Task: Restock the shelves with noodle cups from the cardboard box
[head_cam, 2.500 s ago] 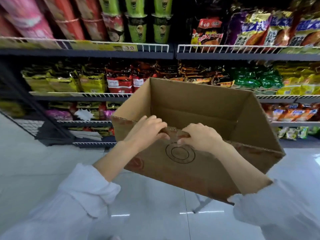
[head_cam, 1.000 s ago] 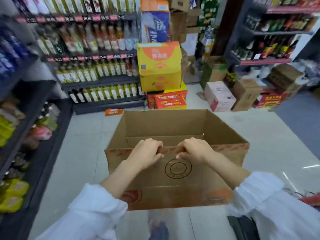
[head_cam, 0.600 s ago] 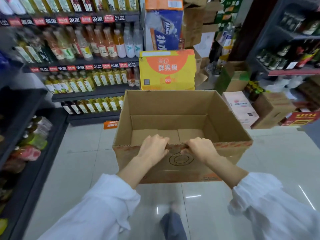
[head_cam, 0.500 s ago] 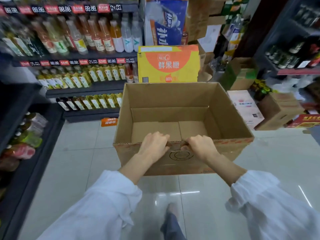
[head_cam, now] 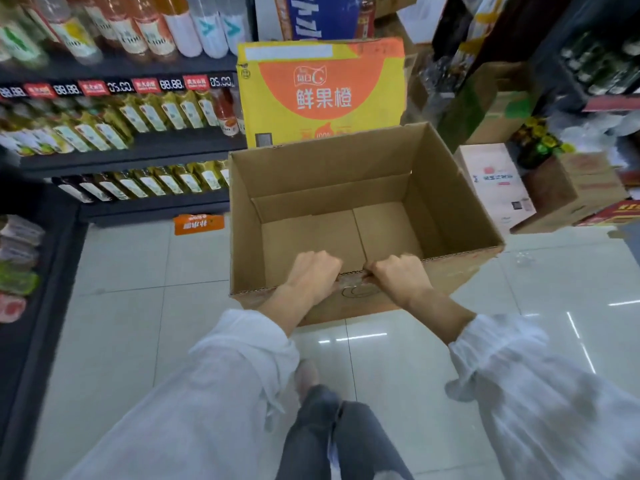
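**Open cardboard box held at its near wall, above the aisle floor**

The cardboard box (head_cam: 346,202) is at the centre of the view, open side up, carried clear of the floor. Its interior shows only the bare bottom flaps, which meet along a centre seam. A printed ring mark is partly visible on the outer face of the near wall, between the two hands.

The left hand (head_cam: 313,275) grips the top edge of the near wall, fingers curled over the rim into the box. The right hand (head_cam: 398,275) grips the same edge just beside it in the same manner, fingers hooked over the rim. The two hands are close together, near the middle of that wall. Both forearms are bare, and the white sleeves (head_cam: 242,358) are pushed back toward the elbows.

Below the box, the person's legs in dark trousers (head_cam: 332,434) and one shoe (head_cam: 306,375) stand on the glossy white tiled floor (head_cam: 131,323).

Directly beyond the box stands a yellow-and-orange juice carton (head_cam: 322,95). To the left, dark shelves (head_cam: 138,140) carry rows of bottled drinks (head_cam: 114,29) with red price tags along the shelf edge. An orange sign (head_cam: 199,224) lies at the base of that shelf. To the right, a white carton (head_cam: 495,181) and several brown cartons (head_cam: 568,192) sit on the floor. Further shelving at far right is blurred.
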The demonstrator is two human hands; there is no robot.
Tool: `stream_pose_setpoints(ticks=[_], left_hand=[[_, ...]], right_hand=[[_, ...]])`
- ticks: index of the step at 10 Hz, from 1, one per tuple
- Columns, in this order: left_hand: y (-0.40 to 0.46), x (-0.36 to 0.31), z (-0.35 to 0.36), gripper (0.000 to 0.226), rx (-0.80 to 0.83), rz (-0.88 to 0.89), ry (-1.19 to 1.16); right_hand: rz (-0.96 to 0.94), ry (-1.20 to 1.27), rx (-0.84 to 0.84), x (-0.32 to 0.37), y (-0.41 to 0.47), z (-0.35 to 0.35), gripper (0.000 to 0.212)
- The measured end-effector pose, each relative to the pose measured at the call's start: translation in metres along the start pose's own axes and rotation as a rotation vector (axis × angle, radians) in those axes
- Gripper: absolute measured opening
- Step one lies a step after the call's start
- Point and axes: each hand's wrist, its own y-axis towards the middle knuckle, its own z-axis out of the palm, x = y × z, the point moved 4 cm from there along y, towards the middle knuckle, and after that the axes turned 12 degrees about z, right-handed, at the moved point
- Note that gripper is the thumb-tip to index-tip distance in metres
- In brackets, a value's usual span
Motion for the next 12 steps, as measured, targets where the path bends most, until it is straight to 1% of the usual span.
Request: stream_pose_setpoints(ticks=[1, 2, 3, 4, 5, 6, 7, 8, 10, 11, 12], left_hand=[[0.006, 0.007, 0.017, 0.023, 0.031, -0.012, -0.025], [0.018, 0.002, 0.029, 0.017, 0.041, 0.021, -0.06], [0.03, -0.006, 0.035, 0.018, 0.051, 0.054, -0.079], [0.031, -0.006, 0.051, 0.018, 0.095, 0.031, -0.114], [0.032, -0.01, 0.065, 0.019, 0.122, 0.023, -0.161], [0.036, -0.018, 0.073, 0.021, 0.119, 0.036, -0.168], [0.032, -0.023, 0.081, 0.021, 0.129, 0.052, -0.167], [0.029, -0.024, 0.086, 0.022, 0.119, 0.044, -0.2], [0.027, -0.023, 0.081, 0.02, 0.145, -0.011, -0.32], [0.023, -0.019, 0.074, 0.025, 0.173, -0.057, -0.435], [0.02, -0.019, 0.066, 0.029, 0.166, -0.111, -0.576]], right_hand=[[-0.001, -0.027, -0.004, 0.006, 0.009, 0.02, 0.024], [0.004, -0.06, 0.012, -0.006, 0.011, 0.029, 0.022], [-0.012, -0.089, 0.038, -0.02, 0.013, 0.038, 0.024], [-0.053, -0.095, 0.071, -0.013, 0.012, 0.053, 0.025], [-0.012, -0.042, 0.116, -0.015, 0.009, 0.066, 0.026], [0.078, 0.086, 0.195, -0.027, 0.01, 0.078, 0.029], [0.111, 0.167, 0.278, -0.028, 0.007, 0.086, 0.029], [0.105, 0.187, 0.314, -0.027, 0.004, 0.087, 0.03], [0.121, 0.229, 0.416, -0.027, 0.0, 0.081, 0.03], [0.146, 0.297, 0.454, -0.026, 0.001, 0.072, 0.036], [0.147, 0.363, 0.477, -0.022, -0.002, 0.068, 0.039]])
